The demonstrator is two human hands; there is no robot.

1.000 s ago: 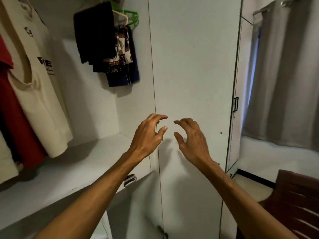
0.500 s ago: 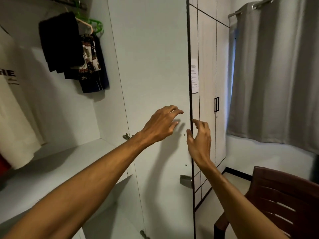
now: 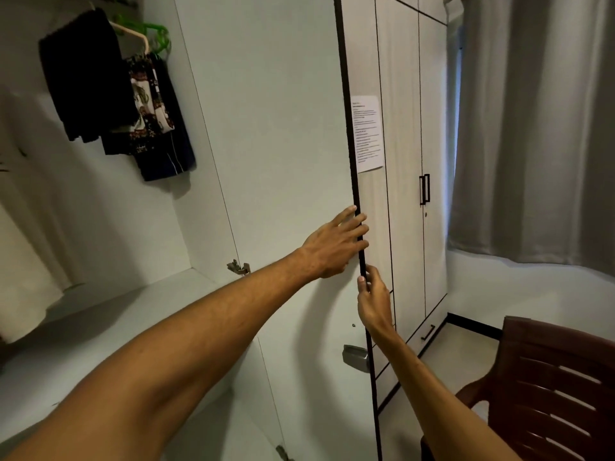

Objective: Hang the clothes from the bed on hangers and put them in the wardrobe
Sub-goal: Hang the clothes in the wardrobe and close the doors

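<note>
The open wardrobe door [image 3: 283,144] stands nearly edge-on, its dark edge [image 3: 349,128] running from top to bottom through the middle of the view. Right of it is a narrow strip of floor [image 3: 459,347] between the closed doors [image 3: 406,227] and a brown chair [image 3: 549,387], which sits near the door's lower edge. A grey curtain [image 3: 532,128] hangs behind the chair, and a printed sheet [image 3: 367,133] is stuck just beside the edge. Inside, a white shelf [image 3: 100,321] lies below the clothes [image 3: 86,78], which hang on hangers [image 3: 156,31] at the top left, well apart from both hands. The left hand [image 3: 332,244] reaches out with nearly straight fingers laid across the door's edge, tips just past it. Just below, the right hand [image 3: 372,301] pinches that edge between thumb and fingers.
</note>
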